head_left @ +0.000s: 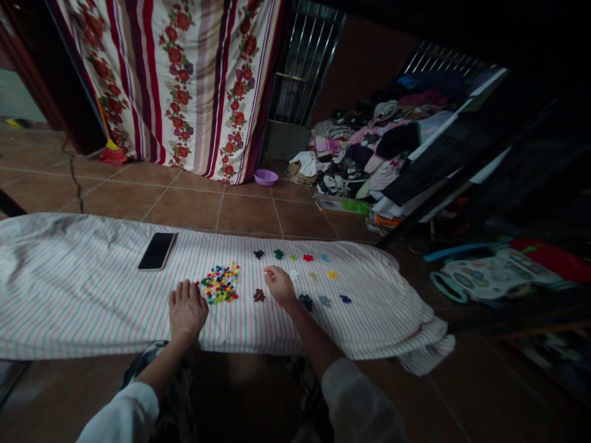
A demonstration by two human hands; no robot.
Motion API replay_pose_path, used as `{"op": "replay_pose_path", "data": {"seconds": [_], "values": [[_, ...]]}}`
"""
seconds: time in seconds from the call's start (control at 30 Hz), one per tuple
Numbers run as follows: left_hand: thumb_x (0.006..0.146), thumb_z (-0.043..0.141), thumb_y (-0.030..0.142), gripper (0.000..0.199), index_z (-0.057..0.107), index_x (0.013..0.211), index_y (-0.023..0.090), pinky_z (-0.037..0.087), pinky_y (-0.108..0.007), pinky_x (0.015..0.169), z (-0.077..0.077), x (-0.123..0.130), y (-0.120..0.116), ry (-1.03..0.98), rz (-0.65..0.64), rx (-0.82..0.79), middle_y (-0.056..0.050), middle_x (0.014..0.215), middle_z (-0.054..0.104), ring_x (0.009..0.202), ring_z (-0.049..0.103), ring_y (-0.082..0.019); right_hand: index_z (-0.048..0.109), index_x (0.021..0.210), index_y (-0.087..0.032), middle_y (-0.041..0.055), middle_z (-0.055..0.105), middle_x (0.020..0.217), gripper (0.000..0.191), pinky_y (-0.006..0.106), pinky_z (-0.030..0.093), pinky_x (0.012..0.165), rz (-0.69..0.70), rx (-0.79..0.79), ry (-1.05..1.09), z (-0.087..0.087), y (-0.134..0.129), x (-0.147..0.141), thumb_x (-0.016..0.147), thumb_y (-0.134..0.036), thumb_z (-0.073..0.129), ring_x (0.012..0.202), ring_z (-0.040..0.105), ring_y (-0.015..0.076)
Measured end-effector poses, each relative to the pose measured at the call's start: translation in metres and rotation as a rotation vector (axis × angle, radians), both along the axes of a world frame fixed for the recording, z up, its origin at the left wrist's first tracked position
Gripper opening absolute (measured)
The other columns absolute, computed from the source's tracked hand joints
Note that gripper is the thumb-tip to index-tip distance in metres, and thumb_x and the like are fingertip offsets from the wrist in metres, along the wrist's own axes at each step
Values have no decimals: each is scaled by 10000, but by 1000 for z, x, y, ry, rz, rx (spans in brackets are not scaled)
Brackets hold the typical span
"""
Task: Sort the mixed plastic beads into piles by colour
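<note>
Brightly multicoloured, the small pieces (220,284) lie clustered.

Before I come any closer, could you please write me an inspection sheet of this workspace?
Surface: striped cloth, rumpled toward the left end.
Job's things: mixed pile of small coloured pieces; to its right, brown group, yellow group and other small groups, each roughly one colour.
Clutter: phone lying on the cloth, left of the pile.
Left hand: palm down beside the pile.
Right hand: fingertips together, apparently pinching a white piece.
Cables: dark cord on the floor beyond.
Surroundings: tiled floor, curtain, purple bowl, clothes heap.
</note>
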State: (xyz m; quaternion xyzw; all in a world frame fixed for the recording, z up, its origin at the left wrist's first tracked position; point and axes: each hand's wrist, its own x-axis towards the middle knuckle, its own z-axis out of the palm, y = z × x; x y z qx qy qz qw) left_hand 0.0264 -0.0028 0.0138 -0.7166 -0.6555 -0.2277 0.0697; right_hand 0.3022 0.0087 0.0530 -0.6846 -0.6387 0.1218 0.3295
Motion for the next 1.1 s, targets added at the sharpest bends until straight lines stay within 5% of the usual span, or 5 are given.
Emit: {"op": "replay_pose_path", "data": {"seconds": [0.5, 1.1], "values": [[852, 396, 256, 435, 568, 1198, 54, 302, -497, 1079, 0, -1, 0, 15, -12, -17, -227, 1327, 542, 1292, 440, -338, 709, 906, -193, 58, 706, 910, 298, 293, 489, 863, -282, 2, -59, -4, -1, 96, 751, -123, 465, 858, 641, 170], [846, 400, 261, 436, 560, 1197, 58, 302, -507, 1082, -5, -2, 2, -3, -14, -15, -234, 1320, 544, 1305, 428, -341, 738, 982, -160, 97, 715, 1032, 416, 292, 462, 934, -219, -122, -174, -20, 12, 107, 740, -3, 439, 962, 651, 181]]}}
